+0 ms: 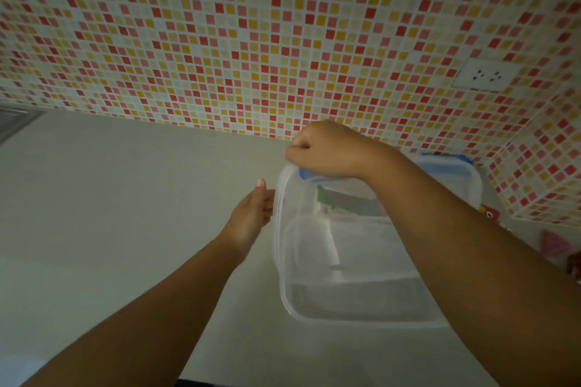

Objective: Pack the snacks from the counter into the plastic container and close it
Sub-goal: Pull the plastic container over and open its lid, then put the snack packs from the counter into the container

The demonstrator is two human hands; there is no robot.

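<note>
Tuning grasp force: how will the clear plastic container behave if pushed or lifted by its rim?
The plastic container looks thin-walled and nearly empty, so probably light and apt to slide on the smooth counter. The rim may flex under the right hand.

Home kitchen, mosaic tile backsplash [220, 41], counter [125, 198], wall socket [485, 75]

Colours and patterns on the kitchen counter

A mosaic of small red, pink, orange-yellow and cream square tiles [251, 41] is shown on the wall, broken by a white socket plate [485, 75]. The smooth counter top [125, 198] is seen in pale grey-white. A clear, colourless rectangular plastic container [330, 308] is trimmed with a blue clip [304, 173]; green packaging [342, 199] is glimpsed inside. Red and pink snack wrappers [555, 243] are visible at the right.
</note>
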